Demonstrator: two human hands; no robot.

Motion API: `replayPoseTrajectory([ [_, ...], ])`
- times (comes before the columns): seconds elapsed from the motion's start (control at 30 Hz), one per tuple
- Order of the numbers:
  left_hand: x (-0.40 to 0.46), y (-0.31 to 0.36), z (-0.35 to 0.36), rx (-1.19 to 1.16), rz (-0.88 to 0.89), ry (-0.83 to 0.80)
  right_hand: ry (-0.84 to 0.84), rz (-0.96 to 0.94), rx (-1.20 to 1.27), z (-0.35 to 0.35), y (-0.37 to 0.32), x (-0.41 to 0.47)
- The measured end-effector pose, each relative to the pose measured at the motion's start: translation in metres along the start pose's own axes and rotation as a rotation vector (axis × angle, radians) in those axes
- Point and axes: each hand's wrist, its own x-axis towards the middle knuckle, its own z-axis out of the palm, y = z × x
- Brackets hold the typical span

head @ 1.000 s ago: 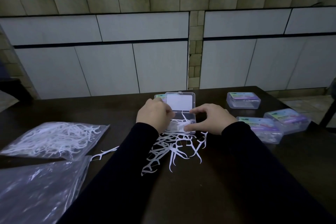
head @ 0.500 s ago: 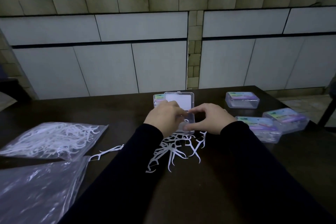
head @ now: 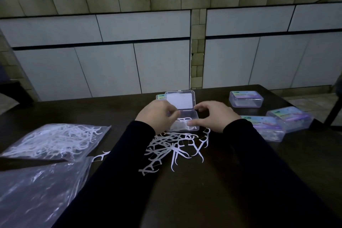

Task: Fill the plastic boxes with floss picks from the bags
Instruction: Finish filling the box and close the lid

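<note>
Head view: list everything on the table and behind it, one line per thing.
open box: one, clear, table centre, lid up, picks inside
closed boxes: three at right, clear with coloured labels; another partly hidden behind the open lid
loose floss picks: a pile, white, in front of the open box
bag of picks: one, clear, table left
second bag: one, clear, near left; contents unclear
table: one, dark brown
cabinets: white, behind the table
left hand: over the open box
right hand: at the box's right edge
</note>
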Motion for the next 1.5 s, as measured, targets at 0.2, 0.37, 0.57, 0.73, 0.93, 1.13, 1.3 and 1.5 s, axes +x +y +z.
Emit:
replayPoseTrajectory([
  [0.2, -0.022, -0.005, -0.019, -0.075, -0.040, -0.146, -0.051, 0.191, -0.111, -0.011, -0.002, -0.005],
  [0.37, -0.038, -0.010, -0.022, -0.097, -0.176, -0.374, -0.155, 0.244, -0.260, -0.005, -0.010, -0.017],
  [0.57, -0.044, -0.006, -0.014, -0.048, -0.173, -0.377, -0.156, 0.215, -0.231, 0.000, -0.013, -0.022],
  [0.73, -0.044, -0.012, -0.008, -0.034, -0.151, -0.267, -0.194, 0.152, -0.201, 0.000, -0.017, -0.029],
  [0.93, -0.045, -0.013, -0.006, -0.012, -0.145, -0.216, -0.338, 0.117, -0.228, -0.009, -0.019, -0.039],
  [1.13, -0.046, 0.000, -0.001, 0.135, -0.116, -0.198, -0.277, 0.090, -0.240, -0.002, -0.020, -0.035],
  [1.3, -0.048, -0.008, -0.001, 0.105, -0.095, -0.157, -0.287, 0.053, -0.241, -0.004, -0.019, -0.034],
  [1.5, -0.047, -0.005, 0.001, 0.153, -0.103, -0.136, -0.227, 0.137, -0.325, -0.004, -0.021, -0.033],
])
